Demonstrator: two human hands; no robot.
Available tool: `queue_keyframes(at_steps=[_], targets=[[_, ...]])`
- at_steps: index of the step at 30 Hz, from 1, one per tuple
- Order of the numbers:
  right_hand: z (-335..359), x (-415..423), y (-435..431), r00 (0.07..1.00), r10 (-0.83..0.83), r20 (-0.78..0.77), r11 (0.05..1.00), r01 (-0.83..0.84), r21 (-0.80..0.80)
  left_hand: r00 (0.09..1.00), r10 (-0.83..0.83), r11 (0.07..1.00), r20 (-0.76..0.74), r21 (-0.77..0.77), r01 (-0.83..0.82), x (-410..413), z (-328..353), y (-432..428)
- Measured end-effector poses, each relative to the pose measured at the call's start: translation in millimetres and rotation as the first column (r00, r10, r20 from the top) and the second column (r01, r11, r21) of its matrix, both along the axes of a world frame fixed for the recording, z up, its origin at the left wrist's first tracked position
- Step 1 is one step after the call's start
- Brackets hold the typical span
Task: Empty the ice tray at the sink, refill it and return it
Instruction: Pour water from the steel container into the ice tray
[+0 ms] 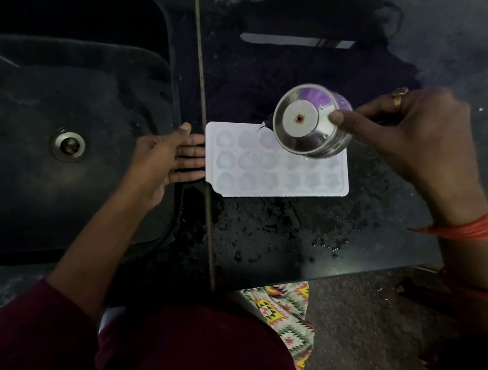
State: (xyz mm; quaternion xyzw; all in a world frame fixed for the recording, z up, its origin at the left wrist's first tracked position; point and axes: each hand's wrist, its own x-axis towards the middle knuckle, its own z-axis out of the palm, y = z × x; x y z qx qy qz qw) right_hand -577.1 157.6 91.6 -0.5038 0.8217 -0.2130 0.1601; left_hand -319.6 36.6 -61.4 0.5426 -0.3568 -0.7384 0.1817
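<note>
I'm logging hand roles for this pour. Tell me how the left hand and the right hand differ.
The left hand lies low with straight fingers against the left edge of the ice tray; the right hand is raised, gripping a tilted steel cup. The right hand wears a ring; the left hand shows none. Both work at the tray.

There is only one view: a wide-angle camera on the person's head, looking steeply down and close on the black counter [259, 236]. The sink [15, 144] fills the left of the frame, the ice tray [274, 170] lies near the centre, and the person's own body closes the lower edge.
</note>
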Motion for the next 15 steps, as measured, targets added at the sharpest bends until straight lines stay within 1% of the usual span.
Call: queue_keyframes(at_steps=[5,8,11,15], targets=[[-0.2,0.2,-0.1,1.000,-0.002,-0.004,1.000,0.002,0.002,1.000,-0.001,1.000,-0.001,-0.003,0.001,0.2,-0.1,0.8],[0.2,-0.5,1.2,1.000,-0.010,0.018,1.000,0.010,0.004,1.000,0.001,1.000,-0.004,-0.002,-0.001,0.3,-0.3,0.8],[0.8,-0.7,4.4,0.996,-0.032,0.087,0.999,0.033,-0.005,1.000,-0.003,1.000,0.003,-0.002,0.003,0.4,-0.7,0.3],[1.1,-1.3,8.8,0.974,-0.064,0.218,0.998,0.066,-0.003,1.000,-0.002,1.000,0.009,-0.003,0.002,0.8,-0.6,0.7]])
